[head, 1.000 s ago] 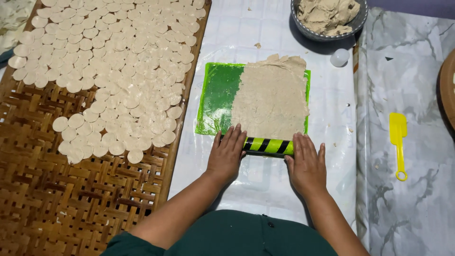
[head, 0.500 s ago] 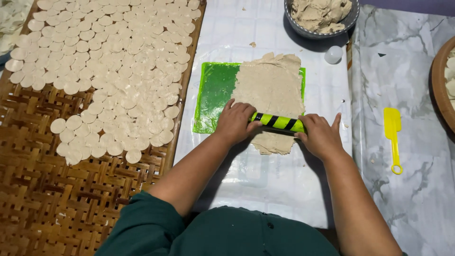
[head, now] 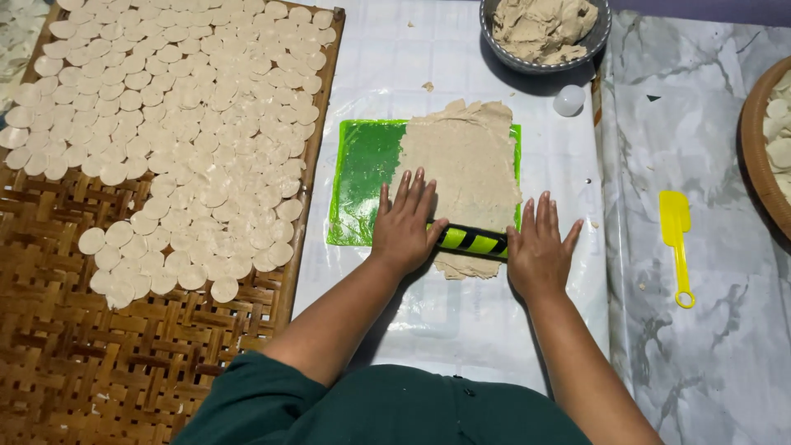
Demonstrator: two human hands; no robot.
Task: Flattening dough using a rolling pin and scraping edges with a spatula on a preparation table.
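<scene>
A thin sheet of beige dough (head: 461, 169) lies on a green plastic mat (head: 367, 177), spilling over its near edge. Across the dough's near end lies a green-and-black striped roller (head: 471, 241). My left hand (head: 405, 224) presses flat on the roller's left end, fingers spread over the dough. At the roller's right end rests my right hand (head: 540, 251), palm down, fingers apart. Both palms bear on the roller rather than grip it.
A woven bamboo tray (head: 124, 346) at left carries many small round dough discs (head: 181, 124). At the top stands a grey bowl of dough (head: 545, 29) with a small white ball (head: 568, 100) below it. A yellow spatula (head: 676, 243) lies right; another round tray (head: 762, 148) shows at the edge.
Both hands and the roller moved forward over the dough from its near edge, then drew back slightly toward me.
</scene>
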